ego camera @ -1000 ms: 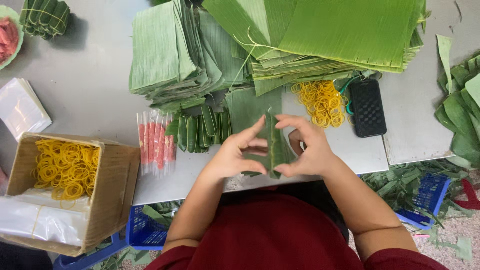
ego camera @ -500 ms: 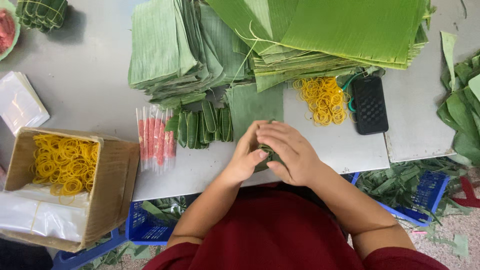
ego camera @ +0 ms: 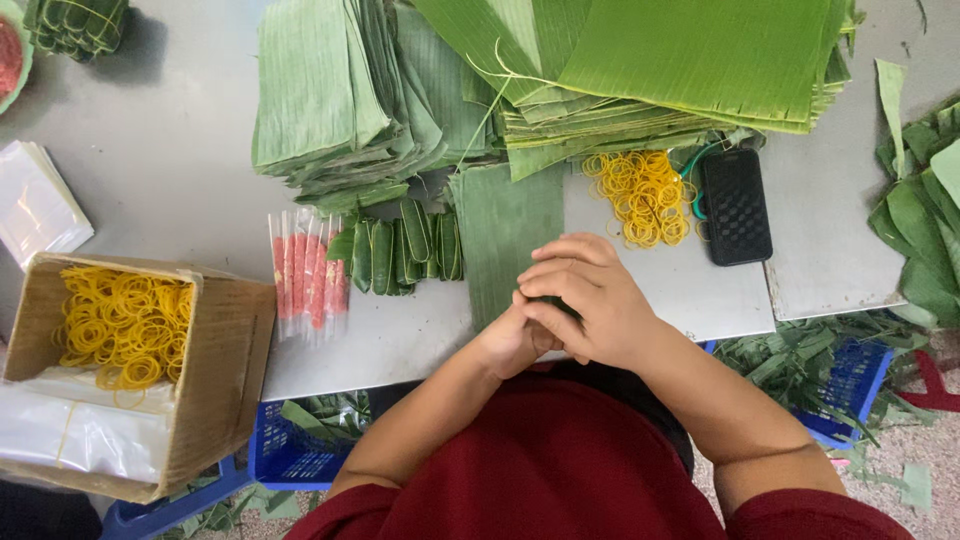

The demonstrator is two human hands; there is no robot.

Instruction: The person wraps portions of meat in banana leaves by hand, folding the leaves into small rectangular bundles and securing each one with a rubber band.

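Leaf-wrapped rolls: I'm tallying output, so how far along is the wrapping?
Done: a short row of finished leaf rolls lies on the table, with another bundle at the far corner. In hand: the right hand and left hand close over a leaf piece, mostly hidden. Left: pink sticks in clear wrappers, tall stacks of cut leaves and yellow rubber bands.
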